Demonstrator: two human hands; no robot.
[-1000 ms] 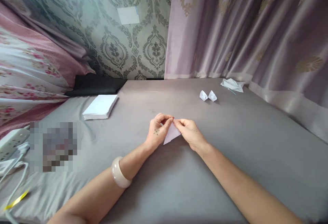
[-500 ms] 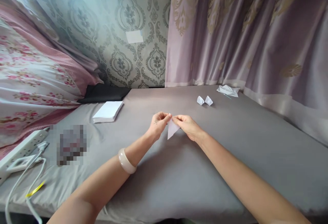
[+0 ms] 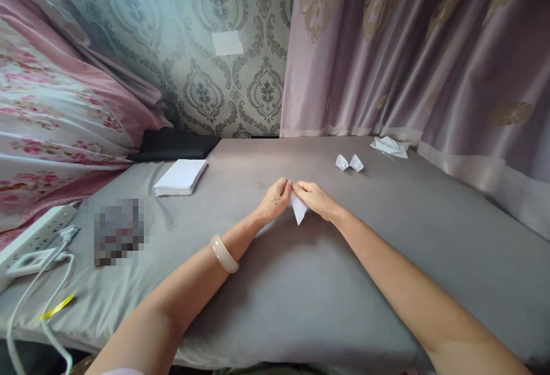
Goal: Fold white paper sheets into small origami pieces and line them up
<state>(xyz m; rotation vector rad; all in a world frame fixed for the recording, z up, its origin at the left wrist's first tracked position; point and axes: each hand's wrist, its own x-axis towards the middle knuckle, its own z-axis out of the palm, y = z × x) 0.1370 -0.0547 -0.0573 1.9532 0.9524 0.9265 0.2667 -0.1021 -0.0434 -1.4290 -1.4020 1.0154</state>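
Observation:
A small folded piece of white paper (image 3: 299,210) is held up between my two hands, its pointed end hanging down toward me. My left hand (image 3: 276,198), with a pale bangle on the wrist, is closed on the paper's upper left edge. From the right, my right hand (image 3: 315,198) pinches the same paper, thumb on the near side. The fingertips of both hands nearly meet at the top of the fold. Beyond them, to the right, two folded white paper shapes (image 3: 349,162) sit side by side on the grey sheet (image 3: 266,306).
A stack of white paper (image 3: 181,177) lies at the left, before a black cloth (image 3: 174,147). A power strip (image 3: 38,232) with white cables and a yellow strip (image 3: 59,306) are at the left edge, near a blurred-out item (image 3: 119,232). Crumpled white paper (image 3: 389,147) lies far right.
Both hands have closed in further on the paper, which now hangs more upright and shows a narrower shape. The whole view has tilted down slightly.

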